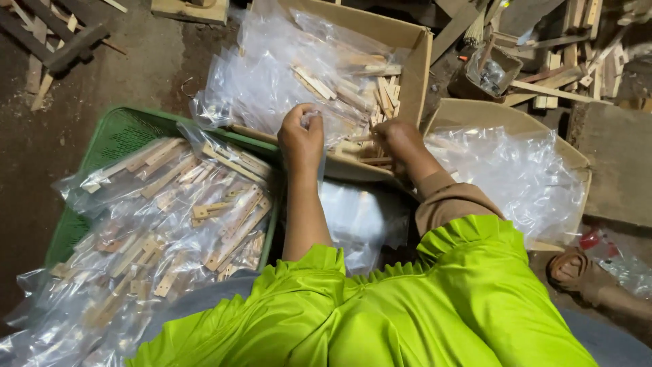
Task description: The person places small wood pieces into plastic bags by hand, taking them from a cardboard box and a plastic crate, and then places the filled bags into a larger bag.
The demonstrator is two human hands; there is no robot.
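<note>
Clear plastic bags (272, 75) and short pale wooden sticks (370, 92) fill the open brown cardboard box (418, 64) straight ahead. The left hand (301, 136) pinches a bit of clear plastic between closed fingertips just above the box's near edge. The right hand (397, 139) reaches down among the sticks; its grip cannot be told. A green plastic mesh crate (115, 136) of bagged sticks sits to the left, a second cardboard box (502, 119) lined with plastic to the right.

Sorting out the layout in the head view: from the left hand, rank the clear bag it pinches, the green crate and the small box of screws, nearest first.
1. Clear bag, pinched in the left hand.
2. Green crate, lower left.
3. Small box, upper right, farthest.
</note>
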